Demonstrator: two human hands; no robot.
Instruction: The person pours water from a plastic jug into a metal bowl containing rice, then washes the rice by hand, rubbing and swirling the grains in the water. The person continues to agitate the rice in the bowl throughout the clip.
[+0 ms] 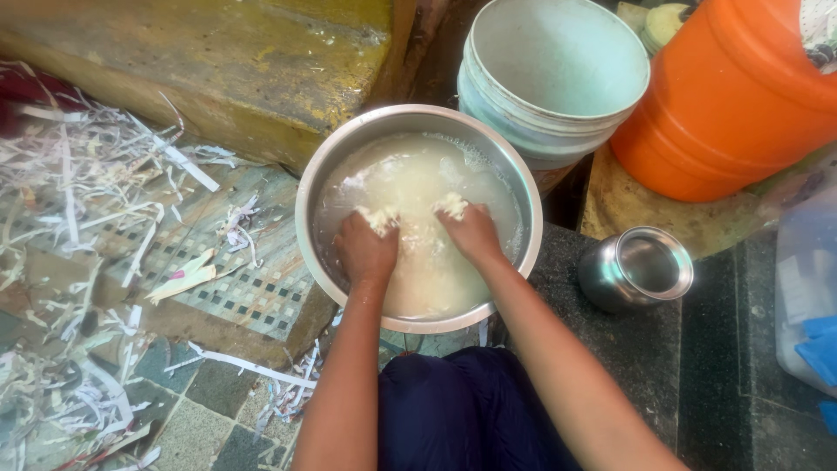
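Both hands sit in the cloudy water of a wide steel basin (307, 187), fingers curled down into soaked white pulp. The left hand (366, 247) has its grip closed on a clump of pulp (380, 218) that shows pale above the knuckles, and the right hand (472, 232) closes in the same way on a second clump (451, 206); the fingertips of both are under the water and cannot be seen. The two hands lie side by side near the basin's middle, close together but not touching, with both bare forearms reaching in over the near rim. More pulp (427, 270) lies in the milky water just behind the wrists.

The basin stands on the floor, partly on patterned tiles (253, 296) and partly on a dark stone slab (645, 349). Strips of shredded paper (78, 201) are scattered thickly over the tiles to the left. Just beyond the basin's far rim stands a pale green bucket (558, 61), and to the right of that an orange plastic drum (741, 96). A small steel pot (636, 270) rests upright on the slab to the right of the basin, near but apart from it. Dark blue cloth (462, 410) covers the person's lap between the arms.
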